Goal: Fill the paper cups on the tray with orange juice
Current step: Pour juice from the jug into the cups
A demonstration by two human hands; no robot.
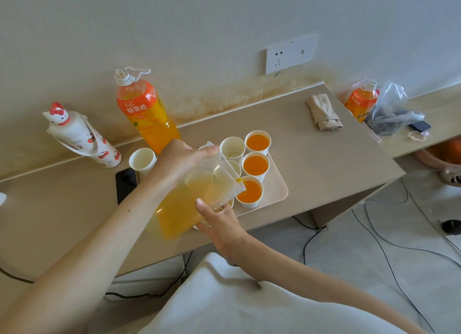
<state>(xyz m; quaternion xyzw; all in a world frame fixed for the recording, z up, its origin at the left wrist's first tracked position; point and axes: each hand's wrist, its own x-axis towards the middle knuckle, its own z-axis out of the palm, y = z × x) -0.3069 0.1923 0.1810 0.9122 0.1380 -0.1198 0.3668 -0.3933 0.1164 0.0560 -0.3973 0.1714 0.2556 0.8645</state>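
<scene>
A clear plastic pitcher (189, 201) of orange juice is tilted to the right, and juice runs from its spout into the nearest paper cup (250, 193) on the cream tray (277, 189). My left hand (182, 159) grips the pitcher's upper side near the handle. My right hand (219, 221) holds its lower side, thumb on the wall. Two further cups (255, 165) (257, 142) on the tray's right side hold juice. A cup (232, 147) at the tray's back left looks empty. Another cup is partly hidden behind the pitcher.
A loose empty paper cup (142, 160) and a dark phone (126, 184) lie left of the tray. A large orange juice bottle (144, 111) and a white cartoon bottle (82, 136) stand by the wall. A folded cloth (324, 112), second juice bottle (360, 101) and plastic bag (391, 111) are at right.
</scene>
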